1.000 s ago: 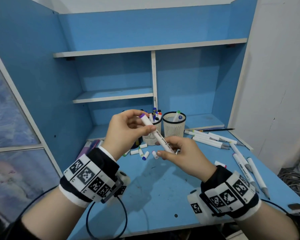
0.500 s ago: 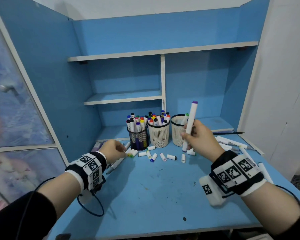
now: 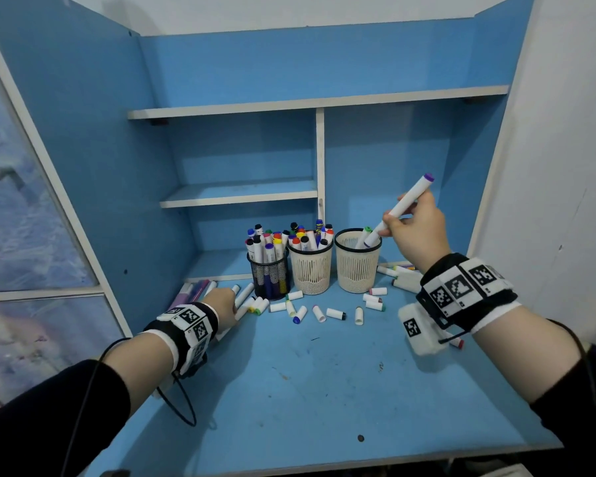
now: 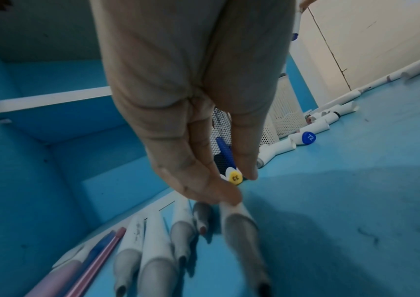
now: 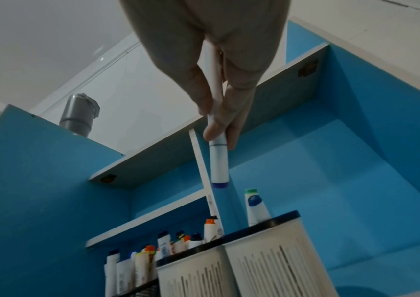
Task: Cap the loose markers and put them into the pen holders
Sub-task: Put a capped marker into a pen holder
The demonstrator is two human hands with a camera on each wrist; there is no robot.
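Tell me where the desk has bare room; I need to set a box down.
The near desk between both wrists is bare. It is crowded along the back: loose caps before the three pen holders, uncapped markers at the left hand.

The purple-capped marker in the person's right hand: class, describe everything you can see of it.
The purple-capped marker is a slim white barrel, plastic by its look, with a purple-tipped cap at each end. It is tilted, upper end up and to the right, lower end dipping just inside the rim of the rightmost white holder, beside a green-capped marker already standing there. The right hand pinches its middle; the fingers lie along the barrel in the wrist view. Nothing else visibly touches it.
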